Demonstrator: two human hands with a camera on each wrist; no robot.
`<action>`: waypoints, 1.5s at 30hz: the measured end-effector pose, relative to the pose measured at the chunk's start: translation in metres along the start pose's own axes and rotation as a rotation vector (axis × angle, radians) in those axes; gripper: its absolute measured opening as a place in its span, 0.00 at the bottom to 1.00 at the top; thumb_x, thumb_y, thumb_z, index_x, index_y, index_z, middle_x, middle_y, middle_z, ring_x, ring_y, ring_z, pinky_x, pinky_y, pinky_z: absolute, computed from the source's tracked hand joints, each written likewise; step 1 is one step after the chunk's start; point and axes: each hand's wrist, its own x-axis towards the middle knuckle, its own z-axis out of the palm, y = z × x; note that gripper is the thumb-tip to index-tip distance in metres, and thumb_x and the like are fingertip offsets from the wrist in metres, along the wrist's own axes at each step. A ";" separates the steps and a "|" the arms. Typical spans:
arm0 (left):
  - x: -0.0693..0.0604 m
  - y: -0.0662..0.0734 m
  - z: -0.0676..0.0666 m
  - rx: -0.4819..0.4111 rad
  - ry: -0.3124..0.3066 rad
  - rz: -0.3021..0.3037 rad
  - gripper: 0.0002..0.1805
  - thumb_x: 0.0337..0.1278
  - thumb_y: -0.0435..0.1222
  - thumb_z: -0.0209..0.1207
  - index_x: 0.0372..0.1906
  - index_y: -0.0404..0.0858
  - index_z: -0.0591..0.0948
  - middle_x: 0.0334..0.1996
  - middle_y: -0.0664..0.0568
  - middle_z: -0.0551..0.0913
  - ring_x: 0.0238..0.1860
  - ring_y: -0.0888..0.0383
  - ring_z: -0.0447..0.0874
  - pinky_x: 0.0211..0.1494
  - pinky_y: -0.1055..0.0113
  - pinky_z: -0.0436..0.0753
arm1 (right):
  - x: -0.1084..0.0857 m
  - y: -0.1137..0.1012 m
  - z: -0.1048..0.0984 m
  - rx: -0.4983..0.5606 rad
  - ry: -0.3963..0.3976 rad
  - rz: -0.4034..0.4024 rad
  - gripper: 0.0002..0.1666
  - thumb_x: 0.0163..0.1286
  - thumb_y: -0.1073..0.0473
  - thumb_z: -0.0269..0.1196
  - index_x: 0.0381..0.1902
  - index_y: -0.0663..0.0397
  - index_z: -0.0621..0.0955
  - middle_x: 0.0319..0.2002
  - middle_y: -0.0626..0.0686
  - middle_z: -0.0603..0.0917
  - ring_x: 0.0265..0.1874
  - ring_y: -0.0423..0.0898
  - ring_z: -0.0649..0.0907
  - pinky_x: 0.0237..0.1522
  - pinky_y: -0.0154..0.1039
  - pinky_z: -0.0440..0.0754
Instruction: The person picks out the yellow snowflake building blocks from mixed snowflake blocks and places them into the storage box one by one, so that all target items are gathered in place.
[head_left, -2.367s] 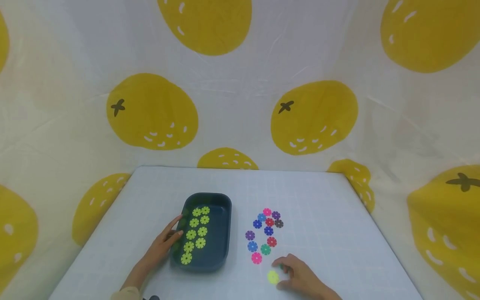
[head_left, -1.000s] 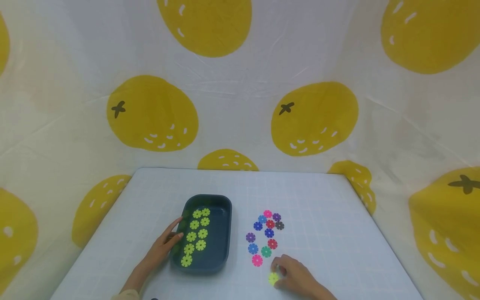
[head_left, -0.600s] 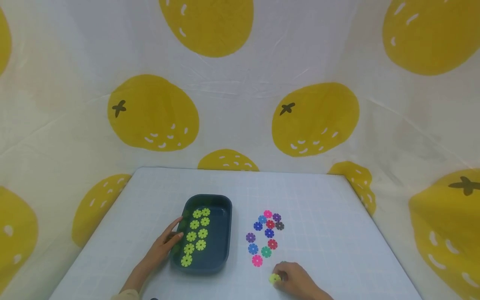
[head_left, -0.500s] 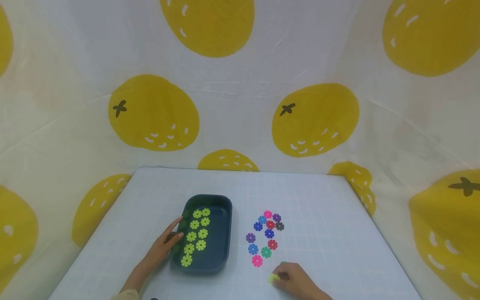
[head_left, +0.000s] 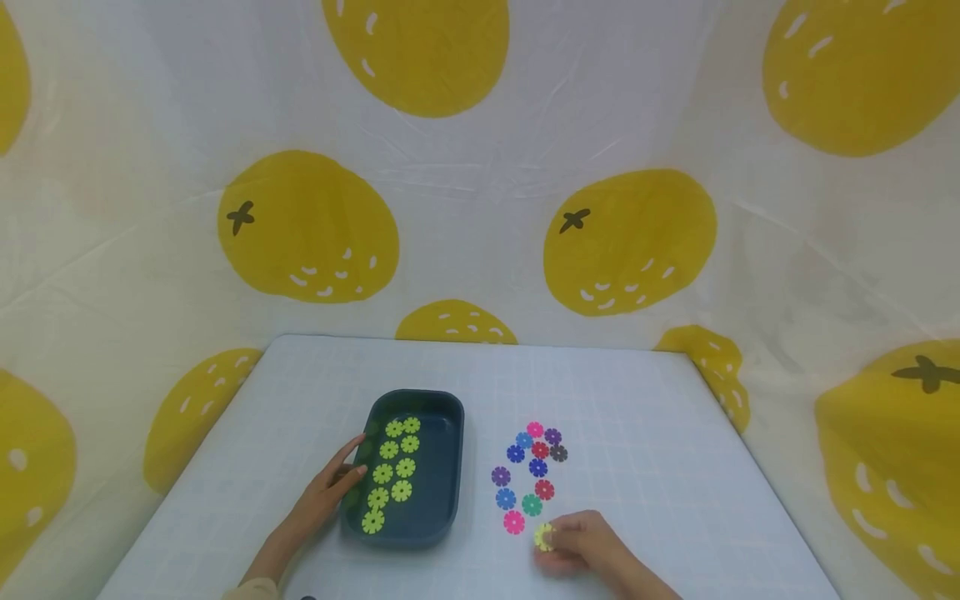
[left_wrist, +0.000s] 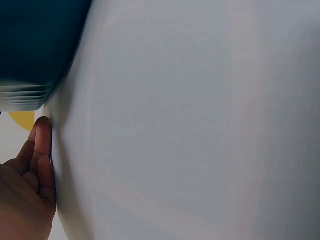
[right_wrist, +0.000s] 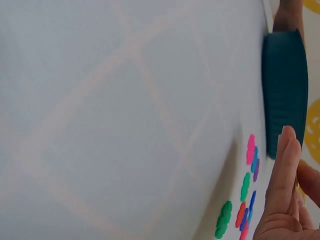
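Observation:
A dark teal tray (head_left: 440,467) holds several yellow-green notched flower discs (head_left: 383,473) in two rough columns on its left half. My left hand (head_left: 327,492) rests at the tray's left side, fingers fairly straight and touching it. In the left wrist view, part of that hand (left_wrist: 30,185) shows beside the tray (left_wrist: 35,45). My right hand (head_left: 585,546) pinches one yellow-green flower disc (head_left: 542,536) between thumb and fingers, close to the near end of the loose discs. The right wrist view shows the right hand (right_wrist: 285,195) with straight fingers, its disc mostly hidden.
Several loose flower discs lie right of the tray, among them a pink one (head_left: 513,522), a teal-green one (head_left: 532,504) and a black one (head_left: 558,453). Another green disc (right_wrist: 223,220) lies nearer the right hand. A lemon-print curtain (head_left: 480,250) surrounds the white-covered table (head_left: 622,400).
My right hand closed its fingers on the yellow-green disc and picked it up off the table. It has since moved slightly away from me. The left hand and tray have stayed put.

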 end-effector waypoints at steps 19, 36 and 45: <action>-0.004 -0.005 -0.002 -0.008 0.010 -0.015 0.33 0.72 0.52 0.53 0.77 0.59 0.57 0.71 0.42 0.68 0.61 0.47 0.77 0.60 0.49 0.78 | -0.005 -0.064 0.007 0.151 -0.154 -0.145 0.16 0.68 0.57 0.65 0.45 0.67 0.83 0.39 0.58 0.89 0.42 0.50 0.90 0.40 0.33 0.86; 0.001 -0.004 0.003 0.011 0.026 -0.001 0.34 0.71 0.51 0.54 0.77 0.58 0.58 0.71 0.42 0.69 0.58 0.47 0.78 0.57 0.51 0.80 | 0.006 -0.108 0.031 0.156 -0.186 -0.153 0.23 0.67 0.55 0.68 0.52 0.69 0.81 0.42 0.61 0.89 0.41 0.51 0.90 0.42 0.34 0.85; 0.000 -0.002 0.002 0.010 0.023 -0.006 0.33 0.71 0.52 0.54 0.77 0.59 0.58 0.71 0.41 0.69 0.60 0.45 0.76 0.59 0.45 0.78 | 0.018 -0.129 0.044 0.078 -0.291 -0.153 0.15 0.68 0.58 0.66 0.45 0.66 0.85 0.40 0.62 0.89 0.40 0.52 0.90 0.37 0.33 0.86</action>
